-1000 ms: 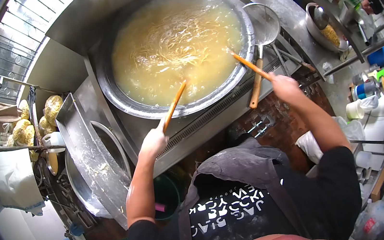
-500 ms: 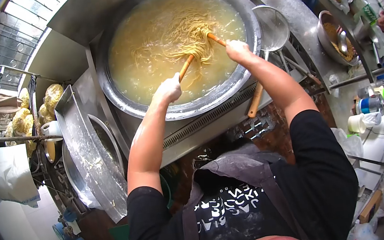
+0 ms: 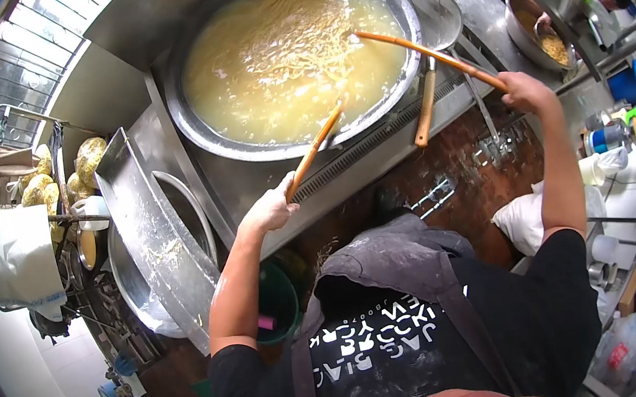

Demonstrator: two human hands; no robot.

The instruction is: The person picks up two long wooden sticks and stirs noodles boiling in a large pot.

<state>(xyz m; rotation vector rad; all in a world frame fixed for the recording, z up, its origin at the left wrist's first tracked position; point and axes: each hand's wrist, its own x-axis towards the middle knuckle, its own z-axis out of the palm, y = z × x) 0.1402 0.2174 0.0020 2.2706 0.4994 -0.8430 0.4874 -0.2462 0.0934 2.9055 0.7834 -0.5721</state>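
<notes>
A large round pot (image 3: pixel 227 148) holds cloudy yellow liquid with a mass of noodles (image 3: pixel 298 48) in it. My left hand (image 3: pixel 270 210) is closed around the lower end of a long wooden stick (image 3: pixel 316 144), whose far tip reaches over the near rim to the liquid. Out to the right of the pot, my right hand (image 3: pixel 527 93) grips a second long wooden stick (image 3: pixel 431 52). This one slants across the right rim, its tip at the noodles. Both sticks are apart from each other, and no noodles hang from them above the surface.
A mesh strainer (image 3: pixel 435 16) lies at the pot's right side, near a wooden handle (image 3: pixel 425 110). Farther right stands a metal bowl (image 3: pixel 522 27) with food in it. On the left are a metal trough (image 3: pixel 158 235), a large basin (image 3: pixel 204 221) and bags of noodles (image 3: pixel 92 157).
Both hands have drawn back from the pot and spread apart, the right one far to the right. Noodles that were draped over the sticks now lie in the liquid.
</notes>
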